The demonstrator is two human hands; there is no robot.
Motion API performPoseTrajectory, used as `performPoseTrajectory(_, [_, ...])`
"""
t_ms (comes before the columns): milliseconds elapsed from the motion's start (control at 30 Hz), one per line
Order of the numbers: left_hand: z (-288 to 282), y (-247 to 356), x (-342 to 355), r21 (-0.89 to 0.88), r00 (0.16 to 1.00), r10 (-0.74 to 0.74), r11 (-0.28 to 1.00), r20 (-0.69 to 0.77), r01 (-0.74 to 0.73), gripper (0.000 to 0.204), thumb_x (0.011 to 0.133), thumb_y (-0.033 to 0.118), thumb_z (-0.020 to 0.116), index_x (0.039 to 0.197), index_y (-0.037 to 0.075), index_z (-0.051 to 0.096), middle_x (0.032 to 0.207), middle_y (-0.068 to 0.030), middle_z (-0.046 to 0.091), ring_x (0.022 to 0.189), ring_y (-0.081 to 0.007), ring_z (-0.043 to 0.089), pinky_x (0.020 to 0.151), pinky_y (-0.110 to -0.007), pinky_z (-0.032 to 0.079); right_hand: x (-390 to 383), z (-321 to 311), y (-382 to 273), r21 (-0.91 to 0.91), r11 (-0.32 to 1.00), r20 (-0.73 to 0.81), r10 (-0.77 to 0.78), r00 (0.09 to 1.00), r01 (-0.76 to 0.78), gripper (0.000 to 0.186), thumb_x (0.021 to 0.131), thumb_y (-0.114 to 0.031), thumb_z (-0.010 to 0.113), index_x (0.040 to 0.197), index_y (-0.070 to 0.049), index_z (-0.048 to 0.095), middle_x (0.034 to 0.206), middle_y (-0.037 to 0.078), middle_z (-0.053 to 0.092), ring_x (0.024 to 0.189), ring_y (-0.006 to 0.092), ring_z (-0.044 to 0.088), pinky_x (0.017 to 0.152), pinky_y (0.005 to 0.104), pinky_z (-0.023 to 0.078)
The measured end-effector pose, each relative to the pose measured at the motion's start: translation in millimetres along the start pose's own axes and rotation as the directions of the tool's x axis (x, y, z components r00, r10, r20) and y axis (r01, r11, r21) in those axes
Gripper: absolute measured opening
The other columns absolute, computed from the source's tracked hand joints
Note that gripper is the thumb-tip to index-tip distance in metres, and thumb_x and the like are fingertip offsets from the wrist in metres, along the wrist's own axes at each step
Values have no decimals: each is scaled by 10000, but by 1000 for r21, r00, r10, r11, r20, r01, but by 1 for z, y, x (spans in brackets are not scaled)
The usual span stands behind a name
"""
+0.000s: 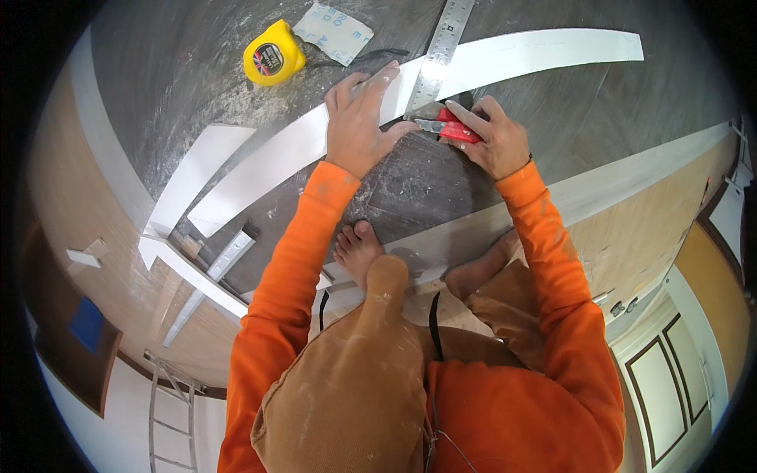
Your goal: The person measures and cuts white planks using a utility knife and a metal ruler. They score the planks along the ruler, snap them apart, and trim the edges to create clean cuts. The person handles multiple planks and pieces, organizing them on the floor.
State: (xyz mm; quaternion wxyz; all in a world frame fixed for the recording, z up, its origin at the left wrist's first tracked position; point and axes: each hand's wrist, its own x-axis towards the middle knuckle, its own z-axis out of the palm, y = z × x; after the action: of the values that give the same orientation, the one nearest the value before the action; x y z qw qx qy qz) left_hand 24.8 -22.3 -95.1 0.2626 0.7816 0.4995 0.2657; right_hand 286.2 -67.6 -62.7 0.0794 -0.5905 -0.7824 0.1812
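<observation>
Presently, step in hand: we judge this to be scoring or trimming the white strip (544, 59) across its width, with the metal ruler (446, 47) as guide.
White strip: we find it on the dark surface (552, 110), running beneath the left hand and the ruler; its outline curves, though the lens may add to this.
Metal ruler: we see it laid across the strip, its near end beside the blade.
Left hand (359, 118): we note spread fingers lying over the strip, the thumb reaching toward the ruler's near end; whether it touches the ruler we cannot tell.
Right hand (495, 140): we see thumb and fingers pinching the red knife (460, 128), blade toward the left thumb; contact with the strip we cannot confirm.
Next move: in our judgement it calls for a flat, unslipping ruler, the left thumb clear of the blade's path, and even pressure along the edge.
Yellow tape measure (274, 54): we observe it beyond the left hand, well apart from the blade.
</observation>
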Motion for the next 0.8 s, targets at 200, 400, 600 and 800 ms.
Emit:
performPoseTrajectory(200, [0,-4,-3,0,999,-20,1000,33,20,872,733,287,913,1515,156,552,1536,-16,603,1287,-333,534,1159,-470,321,18,-13,-7,-13,1000,130,-25,991,26,800,790,-419,872,1532,-340,583,982,39,601,761,259,649,662,383,566])
performPoseTrajectory(400, [1,-2,-3,16,1000,13,1000,25,-13,763,786,272,872,1476,151,570,1564,0,579,1315,-335,515,1160,-482,316,25,-6,-7,102,994,63,42,997,-48,888,743,-441,905,1552,-320,560,1007,45,654,811,302,687,696,416,575])
performPoseTrajectory(600, [1,-4,-5,52,998,45,998,31,-47,712,800,253,840,1450,131,575,1599,5,543,1317,-336,505,1165,-478,313,26,-5,-14,4,1000,50,0,999,0,799,765,-419,897,1501,-283,620,1021,38,667,825,282,693,713,388,585])
performPoseTrajectory(800, [-2,-5,-3,48,997,38,998,63,-41,707,795,183,814,1458,130,575,1603,-4,537,1311,-332,503,1166,-478,317,27,0,-10,4,993,113,-120,986,121,793,751,-332,887,1496,-298,616,1164,27,645,1032,243,698,794,382,608])
